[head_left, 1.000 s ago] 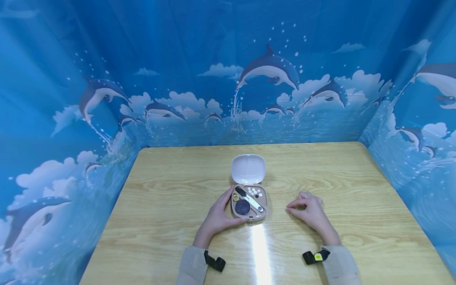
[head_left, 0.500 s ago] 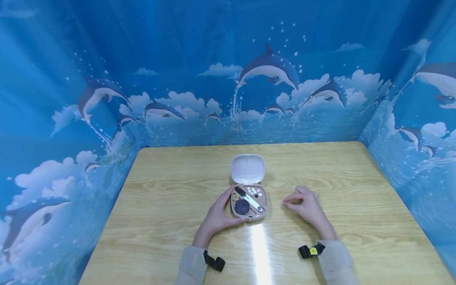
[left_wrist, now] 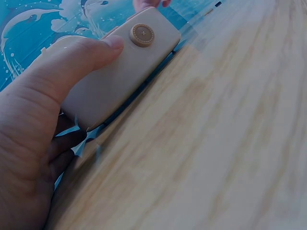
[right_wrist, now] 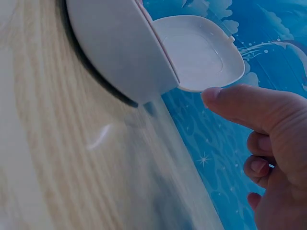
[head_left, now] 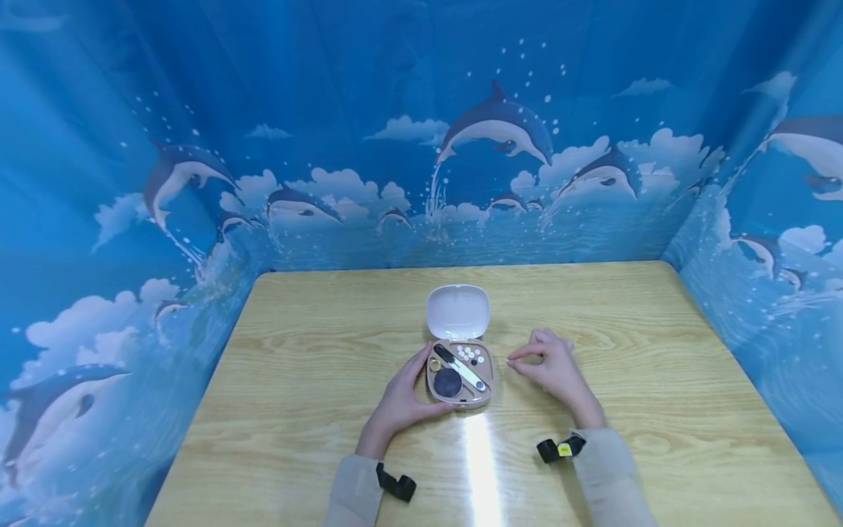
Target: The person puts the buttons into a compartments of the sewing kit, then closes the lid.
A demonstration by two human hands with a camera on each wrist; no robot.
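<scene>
An open sewing kit box (head_left: 488, 370) sits on the table. My left hand (head_left: 400, 401) holds it from the left, the thumb along its front wall beside a round tan button clasp (left_wrist: 143, 35). Inside lie several small white buttons (head_left: 470, 352), a white tool with a black end (head_left: 469, 374), a dark round thing (head_left: 448, 383) and a small gold ring-like piece (head_left: 435, 364). Just right of the box is my right hand (head_left: 552, 364), thumb and forefinger brought together, other fingers curled. Whether something tiny is between those fingertips cannot be made out.
The box's white lid (head_left: 458, 312) stands raised behind it, also seen beyond the thumb in the right wrist view. All stands on a wood-grain table (head_left: 316, 329). A blue dolphin-print curtain (head_left: 369, 183) surrounds the table's back and sides. Each wrist wears a black camera strap.
My right hand has moved left and slightly away from me, closer to the box, its thumb and forefinger still together. My left hand and the box have stayed in place.
</scene>
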